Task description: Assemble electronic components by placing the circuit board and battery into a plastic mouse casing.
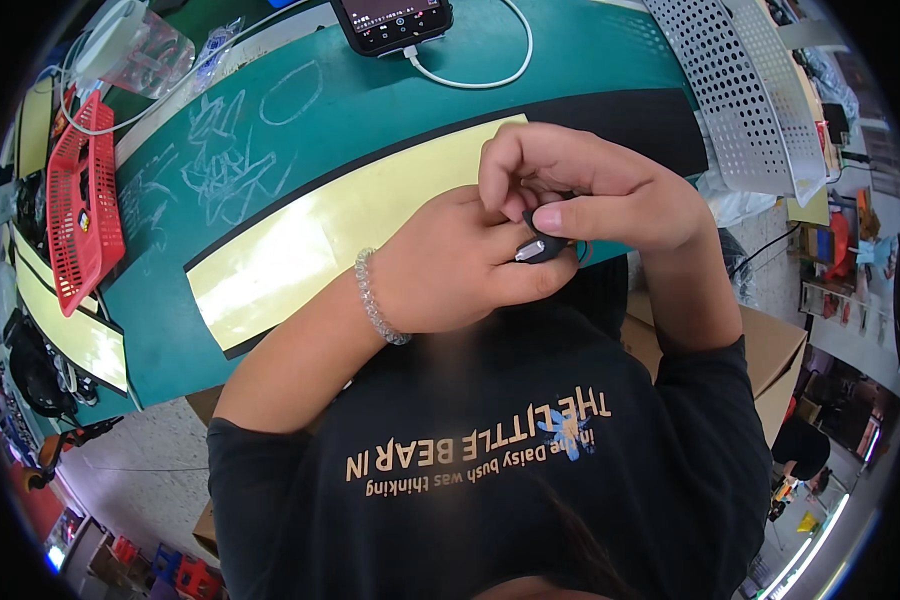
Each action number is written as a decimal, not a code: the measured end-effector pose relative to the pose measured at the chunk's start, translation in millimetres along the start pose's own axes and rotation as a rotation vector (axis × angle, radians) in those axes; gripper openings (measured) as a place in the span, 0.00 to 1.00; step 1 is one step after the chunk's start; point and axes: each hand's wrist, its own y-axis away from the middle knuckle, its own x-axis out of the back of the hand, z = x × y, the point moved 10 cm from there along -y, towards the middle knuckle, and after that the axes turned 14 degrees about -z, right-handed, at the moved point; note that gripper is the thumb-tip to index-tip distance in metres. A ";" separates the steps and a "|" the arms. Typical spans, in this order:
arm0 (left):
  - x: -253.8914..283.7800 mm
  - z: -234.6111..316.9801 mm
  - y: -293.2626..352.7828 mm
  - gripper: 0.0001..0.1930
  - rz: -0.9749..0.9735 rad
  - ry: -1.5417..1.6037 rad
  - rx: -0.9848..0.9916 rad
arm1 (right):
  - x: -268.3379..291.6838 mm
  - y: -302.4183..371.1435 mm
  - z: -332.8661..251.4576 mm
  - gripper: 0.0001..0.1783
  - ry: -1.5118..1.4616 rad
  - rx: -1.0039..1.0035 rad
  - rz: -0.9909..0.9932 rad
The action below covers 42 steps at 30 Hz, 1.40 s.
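Observation:
My left hand (455,260), with a clear beaded bracelet (368,298) at its wrist, is closed around a small black rounded piece (544,247). A short silvery part shows on the piece's face, and a bit of thin red wire (585,252) sticks out beside it. From the right, my right hand (610,190) meets the left, its thumb pressing on the top of the same piece and its other fingers curled behind. My fingers hide much of the piece, so its exact kind cannot be told. Both hands are above the near edge of the green table.
Under my hands lies a shiny pale yellow strip (280,270) on a black backing (640,125). At the back stands a phone (395,20) with a white cable (520,70). A red basket (85,200) is at left, a perforated metal tray (735,95) at right, a cardboard box (775,350) beside me.

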 end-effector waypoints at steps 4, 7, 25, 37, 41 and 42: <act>2.4 -1.4 0.9 0.16 0.036 0.039 0.000 | 8.7 7.8 4.8 0.11 0.110 -0.080 0.044; 2.0 -3.1 0.1 0.16 0.023 0.049 0.001 | 9.0 10.4 -1.5 0.10 0.166 -0.065 0.056; 3.6 -7.7 3.3 0.11 -0.041 0.086 0.034 | -2.0 19.1 -41.2 0.06 0.508 0.112 0.240; 3.3 -16.6 0.1 0.14 -0.100 0.127 0.091 | 7.0 19.1 -39.9 0.10 0.604 -0.026 0.228; 1.4 -25.8 -1.9 0.16 -0.154 0.196 0.167 | 17.0 25.8 -41.1 0.10 0.779 -0.091 0.340; 2.6 -30.7 -0.4 0.16 -0.131 0.240 0.183 | 23.5 31.1 -44.6 0.10 0.846 -0.102 0.443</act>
